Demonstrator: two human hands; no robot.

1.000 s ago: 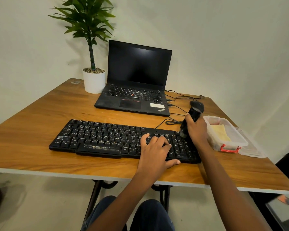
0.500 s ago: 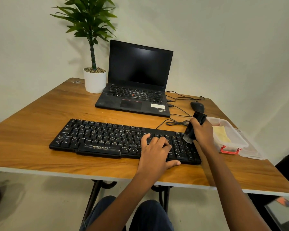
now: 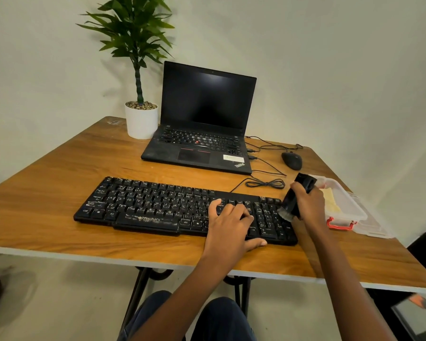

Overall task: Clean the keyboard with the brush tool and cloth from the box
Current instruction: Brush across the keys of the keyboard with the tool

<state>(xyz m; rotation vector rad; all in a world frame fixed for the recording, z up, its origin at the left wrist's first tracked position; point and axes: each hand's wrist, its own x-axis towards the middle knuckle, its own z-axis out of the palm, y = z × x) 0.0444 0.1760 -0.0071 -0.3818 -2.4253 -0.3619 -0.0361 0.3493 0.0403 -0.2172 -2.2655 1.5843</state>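
Keyboard (image 3: 158, 205): flat on the bench (image 3: 54, 173), middle of the frame, long side across; white dust visible on the space bar and the lower keys
Left hand (image 3: 231, 225): spread flat on the keys right of centre, fingers straight, thumb at the front edge; holding nothing, only pressing down
Right hand (image 3: 308, 205): closed round the brush tool (image 3: 290, 205), at the right end of the keyboard, centre right of the frame
Bristles: pointing down toward the number pad; touching the keys or just above them, cannot tell
Box (image 3: 349, 207): open, at the right of the frame, near the right hand; yellow cloth (image 3: 331, 203) lying inside, not yet used
Step in hand: probably brushing of the number pad end
Good way: bristles into the gaps between key rows; short light strokes in one direction, away from the box; left hand pressing firmly against sliding, then lifted to free the covered keys
Risk: dust pushed deeper by hard pressure; cable (image 3: 263, 184) behind the keyboard easy to catch
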